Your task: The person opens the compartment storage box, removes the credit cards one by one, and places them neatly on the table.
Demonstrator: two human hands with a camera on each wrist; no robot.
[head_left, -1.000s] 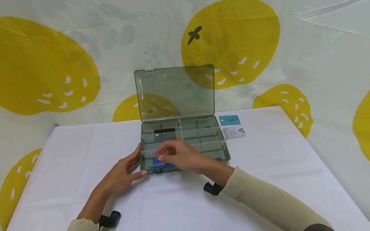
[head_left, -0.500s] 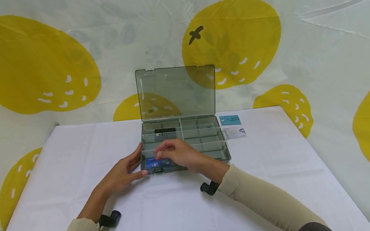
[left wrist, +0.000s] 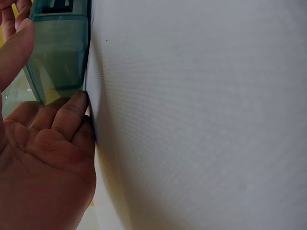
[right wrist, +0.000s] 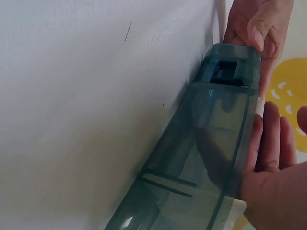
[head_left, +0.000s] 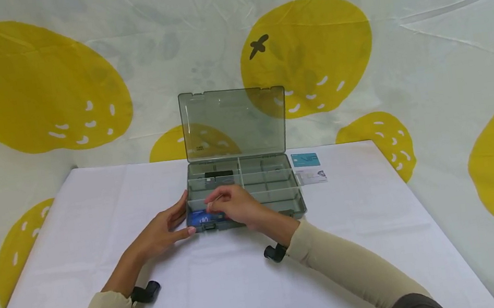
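A grey-green clear plastic storage box stands with its lid raised at the back of the table. My left hand holds the box's left end, thumb at the front corner and fingers along the side. My right hand is over the front-left compartment, where a blue card lies flat. Through the box wall in the right wrist view, a finger reaches down inside. The thumb stands apart from the other fingers there. A black card lies in the back-left compartment.
Right of the box, a teal card and a whitish card lie on the white tablecloth. Thin clear dividers split the box. A fabric backdrop with yellow fruit prints hangs behind the table.
The blue card, partly hidden under the right hand one second ago, now lies flat and more visible in the front-left compartment. The right forearm has shifted slightly left; the left hand has stayed.
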